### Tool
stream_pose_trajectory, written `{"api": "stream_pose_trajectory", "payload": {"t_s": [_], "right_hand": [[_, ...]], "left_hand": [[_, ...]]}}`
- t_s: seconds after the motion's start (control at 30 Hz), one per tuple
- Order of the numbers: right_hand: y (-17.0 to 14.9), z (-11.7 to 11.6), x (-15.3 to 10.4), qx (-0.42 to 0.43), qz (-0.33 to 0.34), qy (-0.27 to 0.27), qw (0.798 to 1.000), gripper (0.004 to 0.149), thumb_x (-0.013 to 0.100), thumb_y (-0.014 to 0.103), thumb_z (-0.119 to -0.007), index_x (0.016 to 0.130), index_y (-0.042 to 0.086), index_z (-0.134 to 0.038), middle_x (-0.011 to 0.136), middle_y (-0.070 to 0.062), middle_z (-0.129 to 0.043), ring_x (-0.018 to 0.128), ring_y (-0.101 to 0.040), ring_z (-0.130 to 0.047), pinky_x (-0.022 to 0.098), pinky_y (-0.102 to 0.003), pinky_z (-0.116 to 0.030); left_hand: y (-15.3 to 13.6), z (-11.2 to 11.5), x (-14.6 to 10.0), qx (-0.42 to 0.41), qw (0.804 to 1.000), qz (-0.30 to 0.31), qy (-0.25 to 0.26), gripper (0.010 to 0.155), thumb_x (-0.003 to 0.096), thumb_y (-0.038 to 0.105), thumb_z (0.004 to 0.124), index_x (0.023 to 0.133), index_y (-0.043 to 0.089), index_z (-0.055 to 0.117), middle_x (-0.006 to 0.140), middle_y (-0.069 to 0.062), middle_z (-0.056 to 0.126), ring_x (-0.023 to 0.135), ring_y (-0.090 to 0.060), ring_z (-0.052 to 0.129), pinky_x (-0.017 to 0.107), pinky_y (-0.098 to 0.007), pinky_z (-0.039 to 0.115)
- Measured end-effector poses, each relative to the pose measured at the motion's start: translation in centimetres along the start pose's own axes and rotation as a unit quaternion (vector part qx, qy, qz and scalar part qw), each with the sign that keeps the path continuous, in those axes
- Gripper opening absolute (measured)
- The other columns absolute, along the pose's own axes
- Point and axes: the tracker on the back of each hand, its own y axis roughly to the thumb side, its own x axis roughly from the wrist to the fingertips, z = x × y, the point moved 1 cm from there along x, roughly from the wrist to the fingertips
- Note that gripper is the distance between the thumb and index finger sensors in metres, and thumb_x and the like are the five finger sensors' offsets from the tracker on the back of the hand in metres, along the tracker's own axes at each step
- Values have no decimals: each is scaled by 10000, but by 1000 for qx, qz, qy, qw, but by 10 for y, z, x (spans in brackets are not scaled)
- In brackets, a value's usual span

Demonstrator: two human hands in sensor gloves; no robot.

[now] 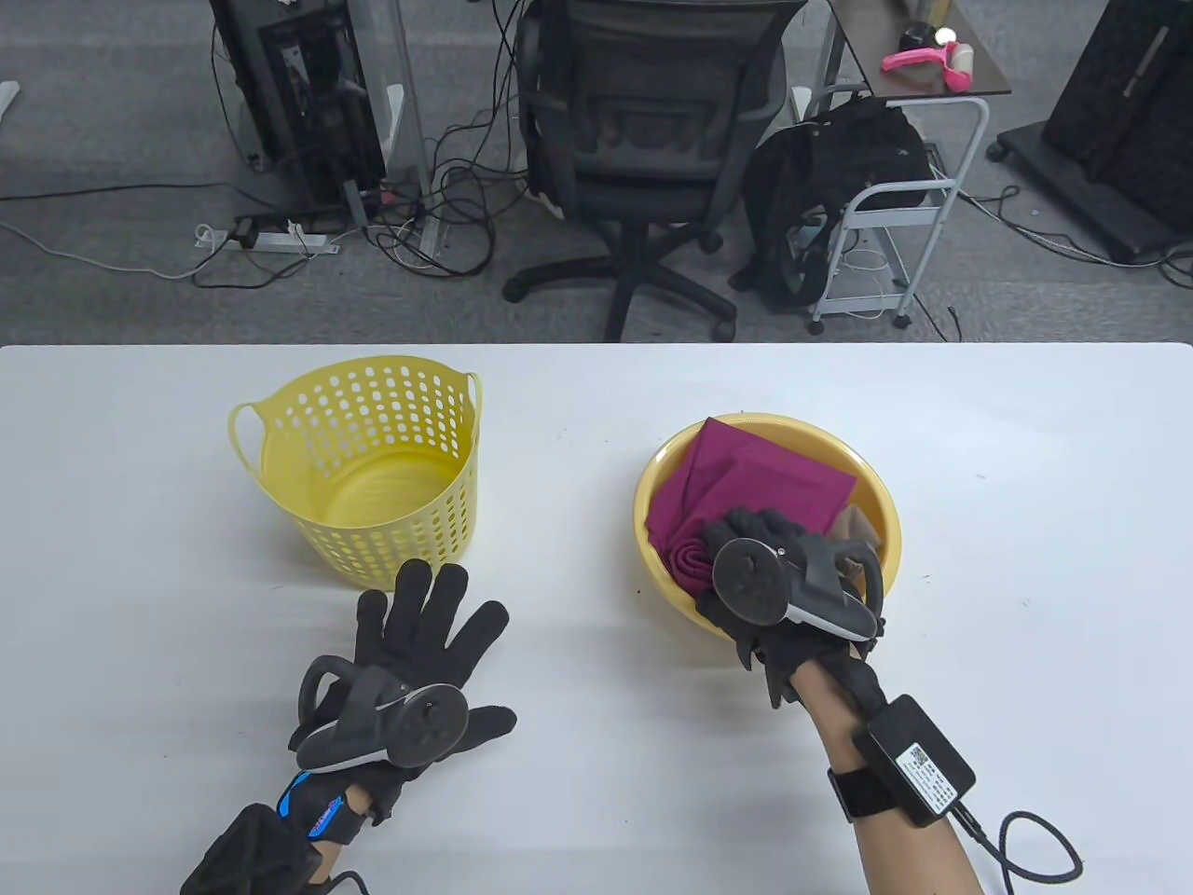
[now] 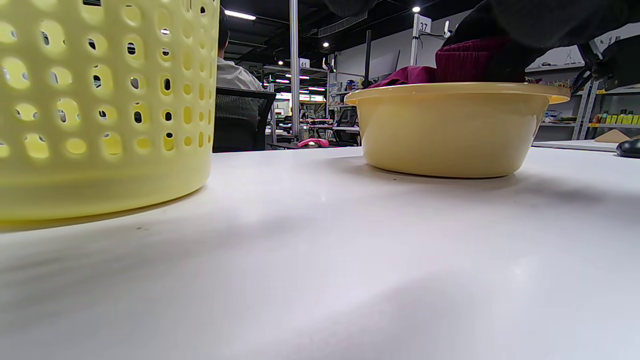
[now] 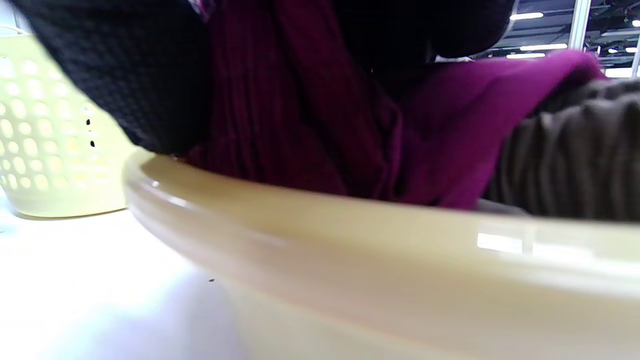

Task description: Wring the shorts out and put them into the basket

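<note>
While the left hand lies flat on the white desk, fingers spread just short of the perforated yellow basket, the right hand reaches into the smooth yellow basin. Its fingers curl down on the ribbed magenta shorts bunched beneath them, though the tracker hides whether they pinch the cloth. Beside them lies brown ribbed fabric.
</note>
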Motion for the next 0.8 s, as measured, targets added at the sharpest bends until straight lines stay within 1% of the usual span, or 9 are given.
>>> {"api": "stream_pose_trajectory", "payload": {"t_s": [0.13, 0.27, 0.4, 0.63, 0.8], "right_hand": [[4, 3, 0, -6, 1, -7, 1000, 667, 452, 490, -899, 969, 126, -685, 1028, -170, -669, 908, -453, -701, 680, -562, -645], [2, 7, 0, 32, -7, -1, 999, 610, 477, 449, -881, 941, 109, -679, 1005, -180, -687, 887, -456, -719, 671, -562, -650], [0, 16, -2, 49, -12, -1, 999, 605, 487, 441, -866, 942, 98, -662, 1003, -192, -685, 876, -461, -730, 665, -559, -659], [2, 46, -4, 98, -15, -18, 995, 612, 501, 433, -846, 947, 80, -620, 994, -215, -696, 859, -467, -760, 652, -553, -687], [3, 69, -3, 123, -18, -28, 992, 614, 507, 424, -840, 952, 76, -598, 964, -210, -731, 826, -452, -814, 627, -537, -732]], "left_hand": [[-1, 0, 0, -5, 1000, -1, 2, 935, 466, 742, 659, 1192, 244, 342, 1253, -309, 142, 1095, -672, 158, 639, -853, 285], [-3, 1, 0, -12, 1000, -3, 0, 937, 467, 741, 659, 1193, 240, 344, 1252, -312, 140, 1094, -673, 157, 639, -853, 283], [-4, 0, -1, -12, 1000, -4, 3, 946, 467, 739, 659, 1193, 233, 323, 1251, -310, 138, 1094, -671, 157, 640, -852, 283], [-6, -1, -1, -16, 1000, -7, 5, 943, 468, 740, 659, 1194, 234, 331, 1252, -310, 137, 1094, -672, 157, 639, -852, 283], [-7, -2, -2, -15, 1000, -8, 6, 940, 468, 739, 660, 1193, 235, 337, 1251, -311, 139, 1094, -672, 159, 639, -852, 284]]}}
